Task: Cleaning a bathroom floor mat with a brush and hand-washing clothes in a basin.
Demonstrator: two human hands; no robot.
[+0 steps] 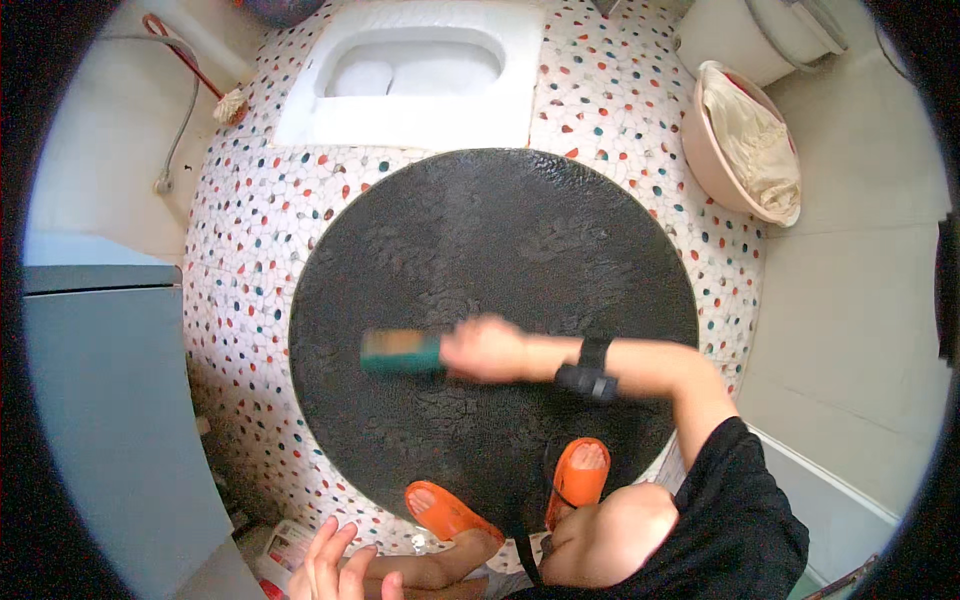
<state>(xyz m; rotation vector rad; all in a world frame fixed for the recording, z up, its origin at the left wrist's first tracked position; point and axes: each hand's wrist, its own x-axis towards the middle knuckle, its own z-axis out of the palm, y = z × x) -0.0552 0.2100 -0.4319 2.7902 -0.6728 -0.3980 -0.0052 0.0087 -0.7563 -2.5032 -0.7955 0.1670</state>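
Note:
A round black mat lies on the floor, its surface wet-looking and textured. Above its middle, my right hand grips a scrubbing brush with a green part and tan bristles; hand and brush are blurred. Whether the bristles touch the mat cannot be told. A black band with a small device is around my right wrist. My left hand is at the bottom edge, fingers apart, near my left leg, holding nothing. My feet, in orange slippers, stand at the mat's near edge.
Beyond the mat is a white squat toilet in a speckled tile floor. A pink basin with cream cloth leans at the right, by a white bucket. A red-handled brush and a grey hose stand at left, above a grey-blue cabinet or appliance.

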